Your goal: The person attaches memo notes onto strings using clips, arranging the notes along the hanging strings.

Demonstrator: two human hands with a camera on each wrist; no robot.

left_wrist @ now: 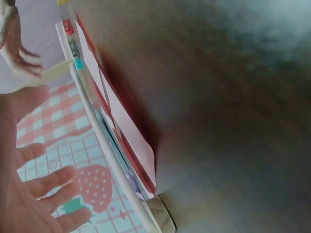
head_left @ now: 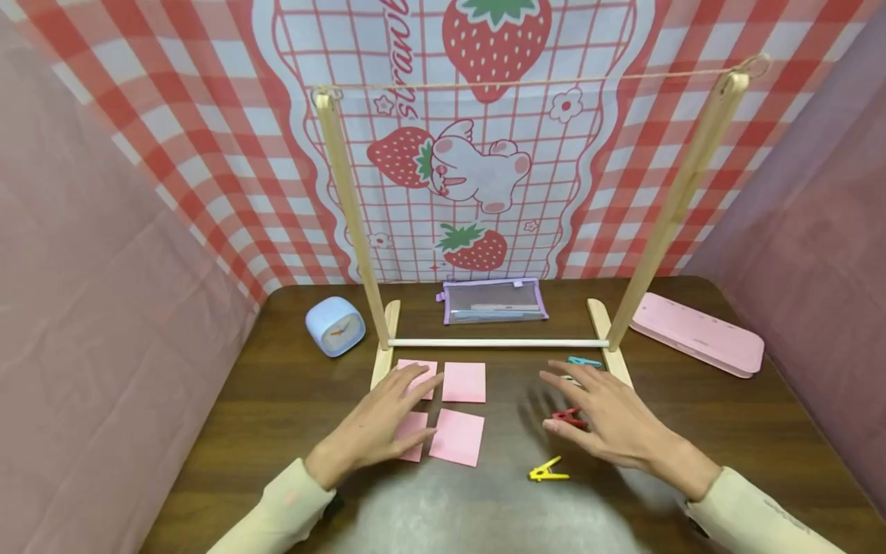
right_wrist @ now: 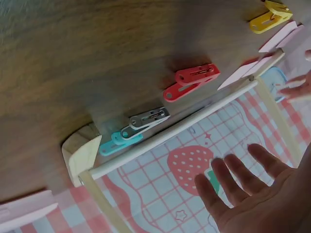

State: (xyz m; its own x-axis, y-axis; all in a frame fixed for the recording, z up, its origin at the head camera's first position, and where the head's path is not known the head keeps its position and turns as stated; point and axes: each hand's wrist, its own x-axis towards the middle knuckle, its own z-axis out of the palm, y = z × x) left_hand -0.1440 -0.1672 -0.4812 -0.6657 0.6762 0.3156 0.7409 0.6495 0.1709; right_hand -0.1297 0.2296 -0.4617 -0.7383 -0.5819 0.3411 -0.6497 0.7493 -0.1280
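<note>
My left hand [head_left: 381, 419] hovers over the pink paper squares, fingers spread, holding nothing. It partly covers two squares on the left; beside it a pink square [head_left: 464, 382] and a nearer pink square [head_left: 457, 437] show fully. Over the small clothespins on the right is my right hand [head_left: 619, 419], its fingers extended and grasping nothing. A red clothespin [head_left: 569, 418] shows by its thumb, and a teal clothespin [head_left: 584, 362] lies beyond its fingers. Closer to me rests a yellow clothespin [head_left: 548, 470]. In the right wrist view a grey clothespin [right_wrist: 149, 118] lies against the teal one.
A wooden frame [head_left: 670, 215] stands behind the hands, with twine [head_left: 526, 82] strung across its top and a white bar [head_left: 494, 344] low down. Around it are a blue clock [head_left: 335, 327], a purple-edged mesh pouch [head_left: 494, 302] and a pink case [head_left: 699, 335].
</note>
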